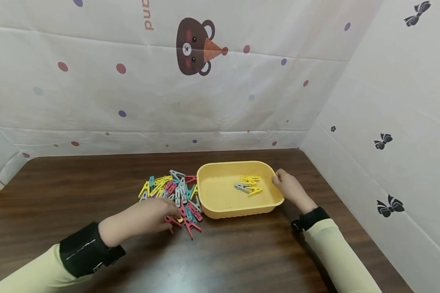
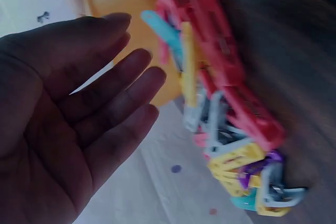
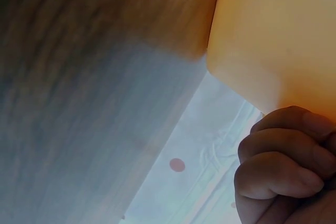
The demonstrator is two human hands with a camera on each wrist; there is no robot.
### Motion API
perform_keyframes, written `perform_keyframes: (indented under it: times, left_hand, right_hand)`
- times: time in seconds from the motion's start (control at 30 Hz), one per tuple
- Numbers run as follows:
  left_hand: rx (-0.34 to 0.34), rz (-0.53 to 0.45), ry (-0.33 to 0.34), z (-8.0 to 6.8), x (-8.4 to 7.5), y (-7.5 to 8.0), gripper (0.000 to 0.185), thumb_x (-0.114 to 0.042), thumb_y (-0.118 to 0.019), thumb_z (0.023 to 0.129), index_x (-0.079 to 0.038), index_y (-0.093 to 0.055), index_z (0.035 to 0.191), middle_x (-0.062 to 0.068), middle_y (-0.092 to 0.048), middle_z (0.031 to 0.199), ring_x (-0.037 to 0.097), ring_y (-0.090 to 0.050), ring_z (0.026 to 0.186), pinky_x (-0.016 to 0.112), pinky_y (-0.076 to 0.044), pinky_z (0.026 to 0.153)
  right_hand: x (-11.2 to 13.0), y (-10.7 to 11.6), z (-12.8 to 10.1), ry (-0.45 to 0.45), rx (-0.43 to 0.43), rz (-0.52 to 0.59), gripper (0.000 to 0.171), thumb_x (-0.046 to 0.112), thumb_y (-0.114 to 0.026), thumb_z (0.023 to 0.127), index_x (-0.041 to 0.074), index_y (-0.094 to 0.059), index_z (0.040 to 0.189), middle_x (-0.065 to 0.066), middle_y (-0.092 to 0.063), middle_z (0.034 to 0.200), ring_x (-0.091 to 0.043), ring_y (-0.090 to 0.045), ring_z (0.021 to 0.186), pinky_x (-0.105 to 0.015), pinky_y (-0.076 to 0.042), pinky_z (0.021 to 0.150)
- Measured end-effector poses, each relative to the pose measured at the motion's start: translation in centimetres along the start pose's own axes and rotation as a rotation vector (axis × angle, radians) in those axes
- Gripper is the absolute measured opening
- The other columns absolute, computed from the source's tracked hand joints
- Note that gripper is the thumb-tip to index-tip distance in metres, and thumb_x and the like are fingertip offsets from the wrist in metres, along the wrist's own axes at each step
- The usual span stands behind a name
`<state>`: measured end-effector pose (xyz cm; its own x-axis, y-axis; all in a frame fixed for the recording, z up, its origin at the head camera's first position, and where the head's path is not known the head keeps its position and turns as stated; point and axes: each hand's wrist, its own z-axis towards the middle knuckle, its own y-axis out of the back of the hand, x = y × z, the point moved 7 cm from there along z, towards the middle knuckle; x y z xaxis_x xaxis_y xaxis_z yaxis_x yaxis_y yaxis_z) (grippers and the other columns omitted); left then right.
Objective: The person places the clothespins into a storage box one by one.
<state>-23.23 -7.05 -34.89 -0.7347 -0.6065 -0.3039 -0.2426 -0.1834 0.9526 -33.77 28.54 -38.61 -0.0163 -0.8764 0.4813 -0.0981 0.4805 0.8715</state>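
A pile of small plastic clothespins [image 1: 177, 197] in red, yellow, blue and grey lies against the left side of a yellow basin [image 1: 216, 191]. Over the near edge of that pile is my left hand [image 1: 146, 217]. In the left wrist view its fingers are loosely bent with nothing between them, and red clothespins [image 2: 220, 40] lie just beyond the fingertips. My right hand [image 1: 291, 189] grips the basin's right rim; the right wrist view has its curled fingers [image 3: 278, 174] at the yellow wall. Inside the basin are several yellow clothespins [image 1: 254, 191] and a grey clothespin [image 1: 242, 187].
The dark wooden table [image 1: 77, 183] reaches back to a white patterned sheet [image 1: 150, 93] hung behind it. Another white sheet [image 1: 370, 175] with black bows borders the right edge, near my right forearm. Black bands [image 1: 84, 250] wrap both wrists.
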Motion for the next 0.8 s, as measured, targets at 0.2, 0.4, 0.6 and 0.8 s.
perform_keyframes:
  times: [0.2,0.4,0.6,0.8]
  left_hand:
    - [-0.031,0.049,-0.014,0.1,1.0,-0.5,0.01,-0.011,-0.081,0.085,-0.014,-0.078,0.095,-0.002,-0.074,0.089,0.008,-0.065,0.08,0.027,-0.058,0.074]
    - [-0.035,0.104,0.008,0.7,1.8,-0.5,0.008,-0.014,-0.081,0.086,-0.015,-0.079,0.093,-0.004,-0.074,0.087,0.007,-0.064,0.078,0.028,-0.059,0.074]
    - [-0.008,0.124,0.031,1.1,1.7,-0.8,0.007,-0.018,-0.082,0.085,-0.016,-0.081,0.092,-0.004,-0.074,0.084,0.006,-0.059,0.075,0.026,-0.059,0.075]
    - [-0.019,0.154,0.02,0.9,1.3,-1.5,0.007,-0.019,-0.084,0.083,-0.017,-0.081,0.088,-0.005,-0.071,0.081,0.007,-0.055,0.074,0.025,-0.055,0.073]
  right_hand:
    - [0.2,0.6,0.3,0.002,-0.017,0.012,0.023,0.02,-0.041,0.108,-0.002,-0.048,0.106,-0.007,-0.046,0.076,-0.018,-0.048,0.064,-0.028,-0.038,0.058]
    - [0.5,1.3,0.5,0.019,-0.039,0.015,0.024,0.02,-0.041,0.108,-0.002,-0.049,0.108,-0.007,-0.048,0.077,-0.018,-0.049,0.065,-0.028,-0.039,0.058]
    - [0.4,1.3,0.2,0.007,-0.033,0.027,0.025,0.021,-0.042,0.108,-0.003,-0.049,0.11,-0.008,-0.049,0.078,-0.018,-0.05,0.066,-0.028,-0.04,0.059]
    - [0.1,0.9,-0.2,0.005,-0.032,0.038,0.022,0.019,-0.043,0.108,-0.002,-0.049,0.108,-0.007,-0.048,0.076,-0.018,-0.049,0.065,-0.028,-0.039,0.059]
